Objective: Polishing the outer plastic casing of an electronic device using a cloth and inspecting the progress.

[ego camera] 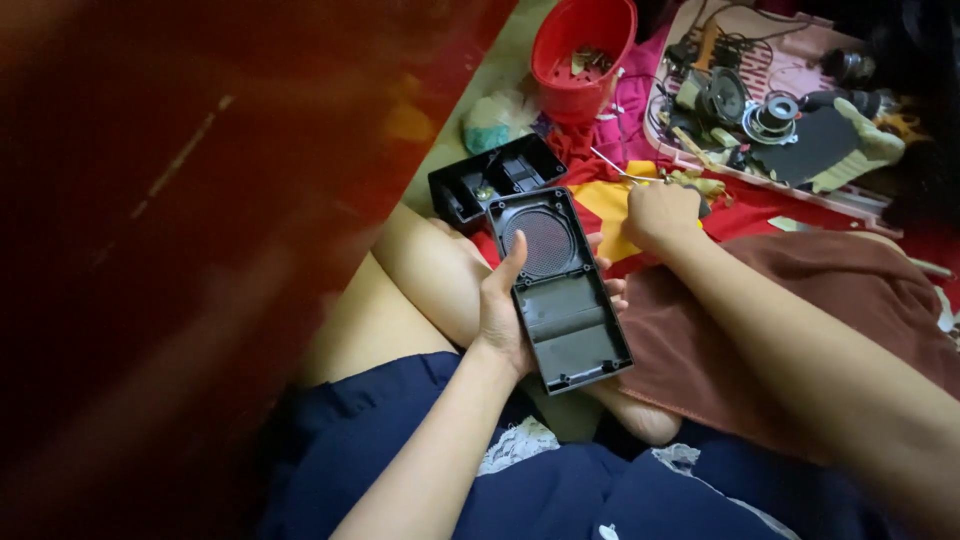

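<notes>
I see the left hand clamped on a dark grey plastic speaker casing, thumb up along its left edge, fingertips poking out past the right edge; casing sits over the lap, inner side up, round mesh grille at the far end, flat recessed panel nearer the wrist; right hand is just beyond the casing's top-right corner, apart from it, curled shut w/ knuckles up on the red and yellow cloth; can't tell if it grips anything. Second black casing half lies just past the held one, nearly touching its far end, small parts inside; red bucket further back holds a few small metal bits; pink tray at right holds loose speaker drivers, wires & a black-and-cream glove; brown cloth lies under the right forearm.
</notes>
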